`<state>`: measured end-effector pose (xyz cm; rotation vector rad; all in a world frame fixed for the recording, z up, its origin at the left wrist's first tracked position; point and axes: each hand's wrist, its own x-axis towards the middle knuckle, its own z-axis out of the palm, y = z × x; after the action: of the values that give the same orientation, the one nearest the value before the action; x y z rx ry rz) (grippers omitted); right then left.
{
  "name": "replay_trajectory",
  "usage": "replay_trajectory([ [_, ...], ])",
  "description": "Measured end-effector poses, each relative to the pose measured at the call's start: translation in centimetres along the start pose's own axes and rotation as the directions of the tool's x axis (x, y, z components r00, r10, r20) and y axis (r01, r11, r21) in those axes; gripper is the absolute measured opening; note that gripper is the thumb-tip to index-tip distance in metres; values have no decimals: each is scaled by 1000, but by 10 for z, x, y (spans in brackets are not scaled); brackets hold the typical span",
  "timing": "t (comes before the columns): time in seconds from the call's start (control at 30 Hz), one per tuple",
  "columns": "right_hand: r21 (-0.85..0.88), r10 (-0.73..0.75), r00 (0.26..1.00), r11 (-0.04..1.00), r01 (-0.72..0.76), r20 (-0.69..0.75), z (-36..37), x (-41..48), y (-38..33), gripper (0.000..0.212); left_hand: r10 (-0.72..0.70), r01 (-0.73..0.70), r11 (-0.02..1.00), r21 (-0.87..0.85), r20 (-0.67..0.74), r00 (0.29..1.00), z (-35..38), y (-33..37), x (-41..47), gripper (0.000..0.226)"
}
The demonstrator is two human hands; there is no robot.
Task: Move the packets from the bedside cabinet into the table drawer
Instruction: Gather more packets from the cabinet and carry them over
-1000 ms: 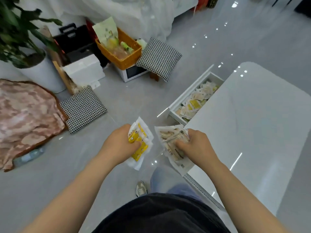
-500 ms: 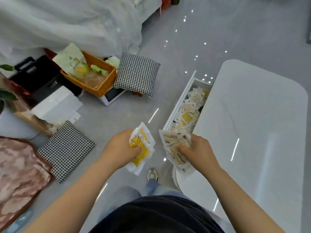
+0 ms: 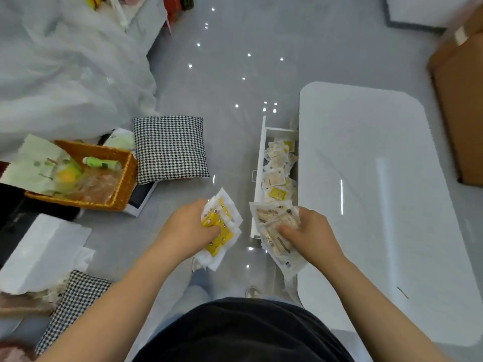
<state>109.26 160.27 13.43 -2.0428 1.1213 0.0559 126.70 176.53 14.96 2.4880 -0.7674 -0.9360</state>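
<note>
Yellow packets clamped in the left hand, just left of the drawer; right hand, grip tight, holds pale packets over the drawer's near end. Fanned stacks could slip to the floor.

Bright, even indoor light falls from overhead. Ceiling lamps show as pinpoint glints scattered across the glossy grey floor, and as a thin white streak and a broader pale band on the white worktop. Shadows are soft and faint. The yellow packets and the tan packets at centre are fairly sharp. Toward the edges the white fabric, the wicker basket and the cardboard box smear into blur. Wide-angle distortion bows the worktop's sides.
</note>
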Motion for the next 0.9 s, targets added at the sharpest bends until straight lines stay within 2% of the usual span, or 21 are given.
replay_trajectory([
  [0.2,134,160,977,981,-142,-140,19,21,-42,11,187,-198,975,102,114,976,-61,1,69,20],
  [0.47,338,390,869,897,-284,-305,13,41,-53,11,367,-436,877,201,304,879,-82,48,148,14],
  [0.73,468,509,774,826,-314,-378,-19,91,-41,13,461,-591,760,271,416,783,-75,127,223,21],
  [0.9,526,569,724,783,-331,-391,-39,111,-35,10,477,-622,741,252,455,752,-65,162,254,22],
])
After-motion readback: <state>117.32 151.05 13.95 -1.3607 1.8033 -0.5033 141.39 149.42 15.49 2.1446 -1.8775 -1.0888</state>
